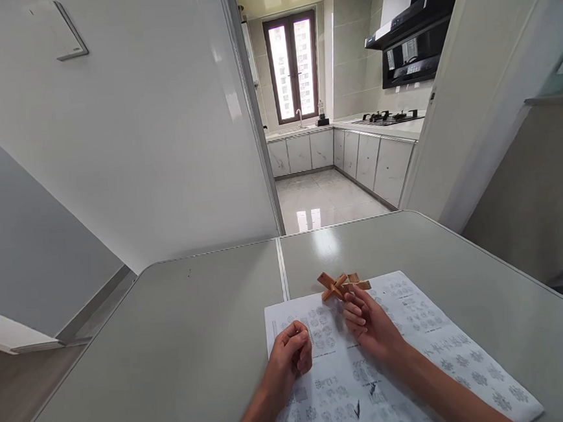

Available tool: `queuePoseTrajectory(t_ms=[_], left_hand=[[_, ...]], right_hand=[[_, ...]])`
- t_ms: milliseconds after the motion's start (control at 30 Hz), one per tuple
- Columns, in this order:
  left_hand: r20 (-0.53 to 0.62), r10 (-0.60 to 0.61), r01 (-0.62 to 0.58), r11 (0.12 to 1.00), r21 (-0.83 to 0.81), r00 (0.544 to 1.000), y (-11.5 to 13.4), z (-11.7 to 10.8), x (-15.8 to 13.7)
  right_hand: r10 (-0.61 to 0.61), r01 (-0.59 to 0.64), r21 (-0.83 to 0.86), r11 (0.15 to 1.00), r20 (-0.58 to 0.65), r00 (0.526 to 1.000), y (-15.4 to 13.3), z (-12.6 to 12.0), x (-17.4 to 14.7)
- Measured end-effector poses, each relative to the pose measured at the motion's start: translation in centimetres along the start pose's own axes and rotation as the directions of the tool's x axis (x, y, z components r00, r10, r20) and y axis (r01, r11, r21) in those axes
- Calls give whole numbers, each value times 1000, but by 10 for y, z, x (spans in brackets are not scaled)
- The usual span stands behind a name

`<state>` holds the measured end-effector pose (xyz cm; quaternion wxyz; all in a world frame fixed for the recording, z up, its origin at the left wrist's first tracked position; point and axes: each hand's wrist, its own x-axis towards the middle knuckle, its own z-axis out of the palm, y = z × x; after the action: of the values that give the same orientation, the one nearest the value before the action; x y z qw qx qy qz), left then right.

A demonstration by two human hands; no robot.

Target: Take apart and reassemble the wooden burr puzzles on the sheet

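Several notched wooden puzzle pieces (333, 287) are clustered at the top edge of a large printed sheet (337, 359), some of them crossed over one another. My right hand (368, 321) reaches up to them from the lower right, fingers bent, with the fingertips closed at the near side of the cluster. Part of the wood is hidden behind those fingers. My left hand (291, 353) rests over the left side of the sheet, curled into a loose fist apart from the pieces. Whether anything is inside that fist is hidden.
The sheet lies on a grey-green table (199, 347) with a pale seam (282, 269) across it. Rows of small diagrams cover the paper. Beyond the table's far edge, a doorway opens onto a kitchen with white cabinets (299, 153). A white wall (159, 149) stands behind the left half.
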<state>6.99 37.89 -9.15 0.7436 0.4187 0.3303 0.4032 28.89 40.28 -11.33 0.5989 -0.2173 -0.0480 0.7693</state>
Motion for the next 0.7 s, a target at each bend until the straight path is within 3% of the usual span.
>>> queuePoseTrajectory(t_ms=[100, 233, 333, 467, 567, 700], left_hand=[[-3, -3, 3, 1000, 7, 1000, -1, -1, 0], [-11, -12, 12, 1000, 2, 1000, -1, 1, 0], [-17, -9, 9, 1000, 7, 1000, 1, 4, 0], [-26, -11, 12, 1000, 24, 1000, 5, 9, -2], [-21, -5, 5, 1000, 23, 1000, 7, 10, -3], [-20, -10, 10, 1000, 18, 1000, 8, 10, -3]], right_hand=[[17, -17, -15, 1000, -31, 999, -1, -1, 1], [-8, -1, -170, 985, -54, 998, 1, 1, -1], [-28, 52, -373, 926, 71, 997, 4, 8, -9], [38, 133, -599, 789, 263, 964, 10, 19, -20], [63, 155, -642, 751, 303, 951, 15, 20, -21], [-2, 190, -627, 755, 287, 958, 17, 17, -18]])
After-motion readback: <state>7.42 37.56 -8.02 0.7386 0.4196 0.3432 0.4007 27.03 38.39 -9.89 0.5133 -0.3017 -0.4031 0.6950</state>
